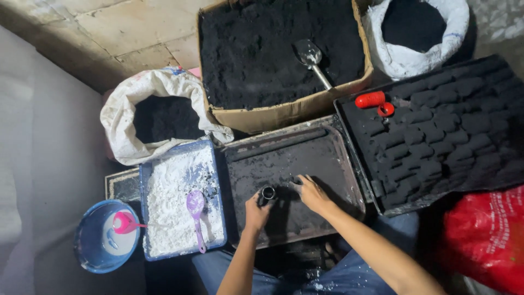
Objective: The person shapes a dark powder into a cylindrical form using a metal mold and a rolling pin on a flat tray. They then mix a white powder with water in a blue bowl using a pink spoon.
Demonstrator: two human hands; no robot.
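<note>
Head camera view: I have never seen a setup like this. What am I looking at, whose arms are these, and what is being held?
This is a single picture from a camera worn on a person's head, looking down at their own bare arms.

The left hand grips a small metal cylinder standing on a dark tray dusted with black powder. The right hand rests flat on the tray beside it and holds nothing.

Around it:
- a blue tray of white powder with a purple scoop
- a blue bowl with a pink scoop
- a cardboard box of black powder with a metal scoop
- two white sacks of the same powder
- a black tray of dark moulded blocks
</note>
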